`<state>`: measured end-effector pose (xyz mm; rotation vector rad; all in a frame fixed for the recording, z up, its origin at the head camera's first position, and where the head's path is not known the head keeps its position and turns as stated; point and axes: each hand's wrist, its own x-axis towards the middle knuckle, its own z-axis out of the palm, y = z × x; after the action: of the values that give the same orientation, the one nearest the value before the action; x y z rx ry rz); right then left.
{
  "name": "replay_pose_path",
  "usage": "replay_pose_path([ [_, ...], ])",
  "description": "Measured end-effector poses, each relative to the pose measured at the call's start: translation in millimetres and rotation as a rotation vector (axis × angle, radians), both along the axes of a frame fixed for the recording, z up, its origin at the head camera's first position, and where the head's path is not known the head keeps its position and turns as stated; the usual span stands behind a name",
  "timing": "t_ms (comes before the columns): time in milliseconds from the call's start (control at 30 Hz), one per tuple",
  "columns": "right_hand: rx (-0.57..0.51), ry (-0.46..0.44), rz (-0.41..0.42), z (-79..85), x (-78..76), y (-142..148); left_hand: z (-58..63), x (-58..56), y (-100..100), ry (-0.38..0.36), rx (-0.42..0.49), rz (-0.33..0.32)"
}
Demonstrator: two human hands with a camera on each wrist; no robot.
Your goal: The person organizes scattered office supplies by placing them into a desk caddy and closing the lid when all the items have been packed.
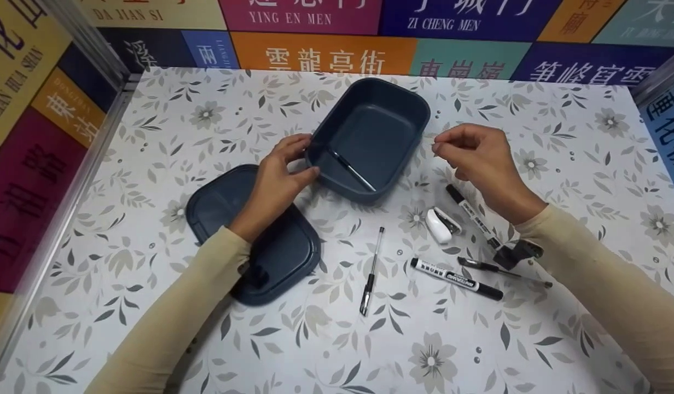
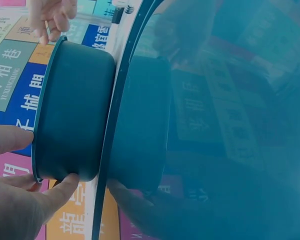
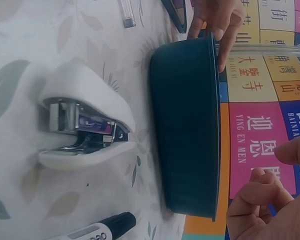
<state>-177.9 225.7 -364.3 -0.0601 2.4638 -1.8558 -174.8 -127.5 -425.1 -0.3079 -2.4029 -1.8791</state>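
Note:
A dark blue lunch box [image 1: 405,104] stands on the table with a black pen [image 1: 352,171] lying inside it. My left hand [image 1: 279,172] holds the box at its left side. In the left wrist view, its fingers [image 2: 10,139] reach the rim while the thumb lies against the outer wall. To the right of the box, my right hand [image 1: 479,158] hovers with loosely bent fingers, and nothing shows in its grasp. Below that hand lie a white stapler [image 1: 440,225], a whiteboard marker [image 1: 472,216], a second marker [image 1: 456,279], a dark pen [image 1: 479,265] and a clear-barrelled pen [image 1: 372,273].
The dark blue lid [image 1: 285,257] lies under my left forearm, left of the pens. A flower-patterned cover [image 1: 337,350] spreads over the table. Coloured panels with lettering [image 1: 323,52] border the back and the left side.

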Motion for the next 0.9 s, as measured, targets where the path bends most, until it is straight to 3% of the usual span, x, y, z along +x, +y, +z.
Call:
replay_pose_path([
  [367,-0.056,-0.007,-0.042,-0.4,19.3,22,0.0,-0.5,2,-0.008,0.022,0.0],
  [767,0.057,-0.03,-0.067,-8.0,35.9,42,-0.9,-1.5,2,-0.015,0.015,0.003],
  [900,0.034,-0.025,-0.057,-12.3,38.8,47,-0.1,-0.5,1,-0.015,0.017,0.001],
])
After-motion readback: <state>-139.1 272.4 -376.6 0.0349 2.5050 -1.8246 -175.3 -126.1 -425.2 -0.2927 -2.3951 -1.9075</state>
